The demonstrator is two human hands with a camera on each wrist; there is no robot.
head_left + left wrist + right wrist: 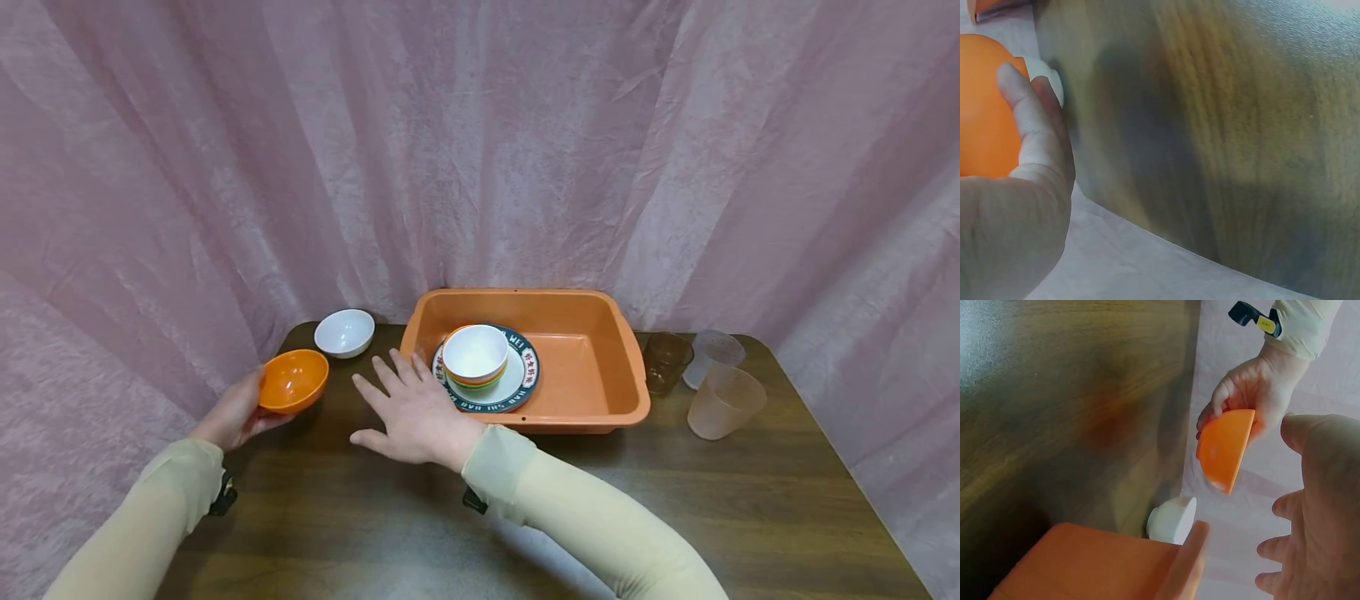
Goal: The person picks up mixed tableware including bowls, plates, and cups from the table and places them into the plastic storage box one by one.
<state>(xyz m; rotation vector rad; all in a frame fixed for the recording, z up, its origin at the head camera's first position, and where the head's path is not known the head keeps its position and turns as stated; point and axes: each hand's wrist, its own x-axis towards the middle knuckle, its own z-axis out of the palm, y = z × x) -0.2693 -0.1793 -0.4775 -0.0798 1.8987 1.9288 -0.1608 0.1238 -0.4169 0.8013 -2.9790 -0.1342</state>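
An orange bowl [293, 381] is held up above the table's left side by my left hand [238, 410], thumb and fingers gripping its near edge. In the right wrist view the orange bowl [1225, 449] is seen from the side, clear of the tabletop. My right hand [420, 412] is spread with nothing in it, over the front left corner of an orange basin [577, 367]. Inside the basin lies a plate [517, 392] with a dark lettered rim. A stack of small bowls [476, 353], white on top, stands on that plate.
A white bowl [345, 333] sits on the table's back left, beyond the orange bowl. Right of the basin stand a brown cup [665, 364], a clear cup [712, 357] and a pinkish cup [724, 404]. Pink curtain [480, 150] hangs behind the wooden table [360, 533].
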